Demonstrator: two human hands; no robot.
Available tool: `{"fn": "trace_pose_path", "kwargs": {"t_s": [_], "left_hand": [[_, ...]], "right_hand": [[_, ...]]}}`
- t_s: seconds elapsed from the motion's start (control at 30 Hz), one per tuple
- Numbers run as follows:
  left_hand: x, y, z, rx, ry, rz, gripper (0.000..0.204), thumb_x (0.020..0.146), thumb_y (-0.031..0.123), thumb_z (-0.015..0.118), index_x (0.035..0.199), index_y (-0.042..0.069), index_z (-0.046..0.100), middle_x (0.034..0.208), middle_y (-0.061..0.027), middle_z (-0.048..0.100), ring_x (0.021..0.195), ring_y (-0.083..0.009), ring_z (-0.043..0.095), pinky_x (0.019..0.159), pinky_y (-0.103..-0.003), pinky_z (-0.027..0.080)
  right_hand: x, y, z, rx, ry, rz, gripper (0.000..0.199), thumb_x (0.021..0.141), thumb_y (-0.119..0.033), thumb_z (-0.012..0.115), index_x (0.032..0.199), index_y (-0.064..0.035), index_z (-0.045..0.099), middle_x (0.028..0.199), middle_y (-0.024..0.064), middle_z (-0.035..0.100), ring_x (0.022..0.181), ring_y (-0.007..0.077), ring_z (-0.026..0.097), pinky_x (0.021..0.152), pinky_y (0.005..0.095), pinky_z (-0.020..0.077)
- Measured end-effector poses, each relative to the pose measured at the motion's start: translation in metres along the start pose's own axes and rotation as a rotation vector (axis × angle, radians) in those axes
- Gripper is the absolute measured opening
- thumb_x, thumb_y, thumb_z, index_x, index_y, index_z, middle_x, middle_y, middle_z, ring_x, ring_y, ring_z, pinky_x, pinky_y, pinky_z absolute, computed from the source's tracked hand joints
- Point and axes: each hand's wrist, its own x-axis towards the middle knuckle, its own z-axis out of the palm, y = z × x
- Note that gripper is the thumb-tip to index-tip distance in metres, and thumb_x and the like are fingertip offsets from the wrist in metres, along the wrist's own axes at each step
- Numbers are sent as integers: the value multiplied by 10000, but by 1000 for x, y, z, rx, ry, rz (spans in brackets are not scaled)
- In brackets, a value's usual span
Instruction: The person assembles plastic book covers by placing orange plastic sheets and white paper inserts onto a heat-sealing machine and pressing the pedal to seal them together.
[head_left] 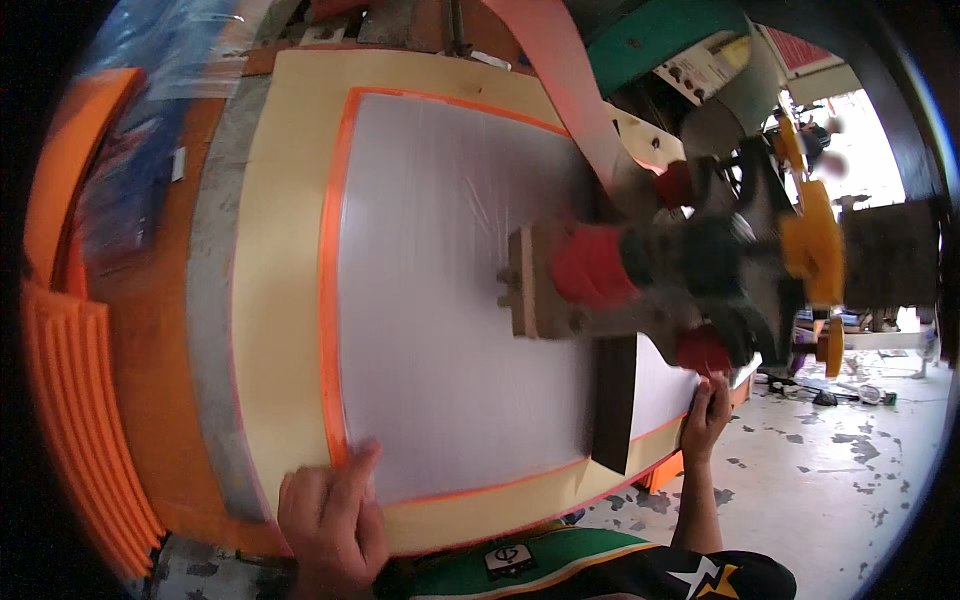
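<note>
A greyish, translucent sheet with an orange border lies over a large cream panel. My left hand is at the lower left corner of that border. Its index finger stretches onto the corner, the other fingers are partly curled, and I see nothing held. Farther right, my right hand reaches the panel's right end, just below a red knob. Its fingers are bunched together, and whatever lies between them is too small to tell.
A blurred machine head with red parts and yellow knobs hangs over the sheet's right half. A dark blade-like strip crosses below it. Orange stacked pieces and blue plastic wrap are at left. Worn floor shows at right.
</note>
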Motion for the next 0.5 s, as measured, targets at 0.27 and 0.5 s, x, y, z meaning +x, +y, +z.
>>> {"fn": "trace_pose_path", "kwargs": {"t_s": [0.27, 0.5], "left_hand": [[15, -10, 6, -68, 87, 149, 425, 888, -18, 507, 1260, -21, 712, 945, -146, 695, 630, -276, 526, 583, -399, 423], [23, -19, 8, -65, 143, 252, 423, 850, -45, 501, 1201, -53, 737, 891, -138, 690, 570, -239, 489, 515, -361, 378]], "right_hand": [[-17, 36, 9, 58, 182, -196, 128, 1044, -74, 543, 1088, 3, 637, 929, 19, 622, 847, 102, 518, 737, 298, 426], [-21, 76, -13, 187, 93, -45, 305, 1046, -64, 490, 1334, 22, 548, 1290, 121, 608, 1191, 230, 577, 1044, 357, 429]]}}
